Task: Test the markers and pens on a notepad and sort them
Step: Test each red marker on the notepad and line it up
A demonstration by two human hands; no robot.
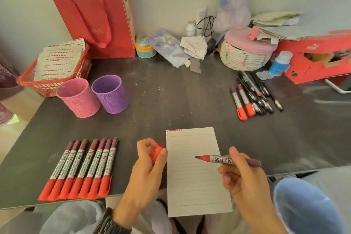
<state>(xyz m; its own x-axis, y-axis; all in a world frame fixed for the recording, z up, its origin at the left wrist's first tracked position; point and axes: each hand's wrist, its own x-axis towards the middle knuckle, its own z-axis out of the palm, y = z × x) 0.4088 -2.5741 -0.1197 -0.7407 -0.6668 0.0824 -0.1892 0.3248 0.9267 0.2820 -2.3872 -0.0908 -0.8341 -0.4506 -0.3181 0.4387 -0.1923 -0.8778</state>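
Dark desk point(171, 100), pad point(195, 176) at its near edge. Right hand point(245, 178) grips an uncapped marker point(224, 159), tip just over the paper; left hand point(150, 159) pinches its cap point(156, 153). Testing is the step in hand, I judge: next, tip down for a stroke.

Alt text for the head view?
The right hand holds an uncapped red marker over a lined notepad; the left hand grips a red cap. Seven capped red markers lie in a row on the left, mixed pens far right.
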